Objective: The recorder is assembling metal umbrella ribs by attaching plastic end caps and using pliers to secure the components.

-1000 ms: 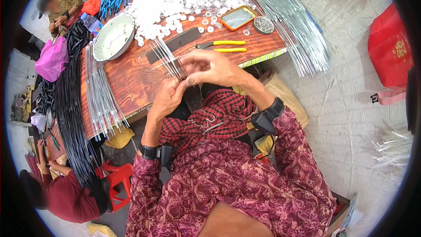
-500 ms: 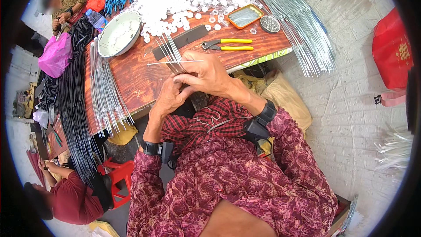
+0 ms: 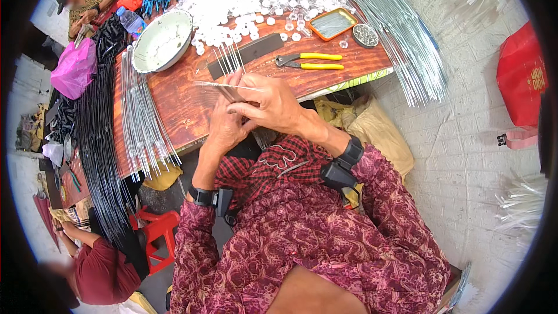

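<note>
Both my hands meet just past the table's near edge, closed together on a small bundle of thin metal rods that points up and away. My left hand grips it from below, its fingers partly hidden. From the right, my right hand pinches the bundle with thumb and fingers. Crosswise over the rods lies a thin pale wire, its right end over my right hand's fingers. Something dark and flat shows between my hands, too covered to name. Beyond them is a grey bar, with yellow-handled pliers to its right.
White and clear plastic pieces heap at the back, beside a white bowl. An orange-rimmed tray and a small dish stand right. Bundled metal rods overhang the right edge. Two people sit at left near black rods.
The table and its things sit slightly further right in the picture. My hands have shifted a little, with the rods still in them; their tops show a bit less. The wire tilts slightly down to the right.
</note>
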Tool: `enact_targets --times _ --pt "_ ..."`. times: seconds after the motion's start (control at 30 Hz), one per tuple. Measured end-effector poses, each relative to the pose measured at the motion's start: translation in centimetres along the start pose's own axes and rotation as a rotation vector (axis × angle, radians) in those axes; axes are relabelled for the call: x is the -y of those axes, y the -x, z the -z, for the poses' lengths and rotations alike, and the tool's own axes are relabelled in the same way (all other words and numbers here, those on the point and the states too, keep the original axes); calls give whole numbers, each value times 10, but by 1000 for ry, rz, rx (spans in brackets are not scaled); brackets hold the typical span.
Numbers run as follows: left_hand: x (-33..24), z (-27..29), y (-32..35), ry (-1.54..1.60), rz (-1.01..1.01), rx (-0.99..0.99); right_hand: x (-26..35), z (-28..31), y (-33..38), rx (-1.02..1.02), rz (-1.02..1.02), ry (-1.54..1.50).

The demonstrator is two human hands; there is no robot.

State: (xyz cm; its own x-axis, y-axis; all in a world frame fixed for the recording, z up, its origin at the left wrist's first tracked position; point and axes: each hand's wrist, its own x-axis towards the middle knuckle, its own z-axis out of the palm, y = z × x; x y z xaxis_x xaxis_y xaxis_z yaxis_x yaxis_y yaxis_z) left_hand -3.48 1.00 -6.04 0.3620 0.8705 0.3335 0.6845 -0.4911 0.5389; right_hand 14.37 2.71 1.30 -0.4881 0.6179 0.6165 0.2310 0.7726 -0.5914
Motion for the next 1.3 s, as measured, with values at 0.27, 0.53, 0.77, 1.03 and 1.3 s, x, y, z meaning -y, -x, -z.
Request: enact_targets --times 0.27,0.53,0.77,1.03,1.3 --pt "-5 -3 -8 -20 -91 -195 -7 -4 -2 7 -12 -12" --pt "-5 11 -6 -158 -111 -213 -16 -6 -8 -17 36 -77" --pt "-5 3 3 -305 -138 -196 -9 -5 -4 28 37 6" --pt "7 -9 -4 -233 -33 -188 -22 -7 0 68 19 113" --pt "8 -12 -8 -279 -55 -218 -29 -5 4 71 -51 42"
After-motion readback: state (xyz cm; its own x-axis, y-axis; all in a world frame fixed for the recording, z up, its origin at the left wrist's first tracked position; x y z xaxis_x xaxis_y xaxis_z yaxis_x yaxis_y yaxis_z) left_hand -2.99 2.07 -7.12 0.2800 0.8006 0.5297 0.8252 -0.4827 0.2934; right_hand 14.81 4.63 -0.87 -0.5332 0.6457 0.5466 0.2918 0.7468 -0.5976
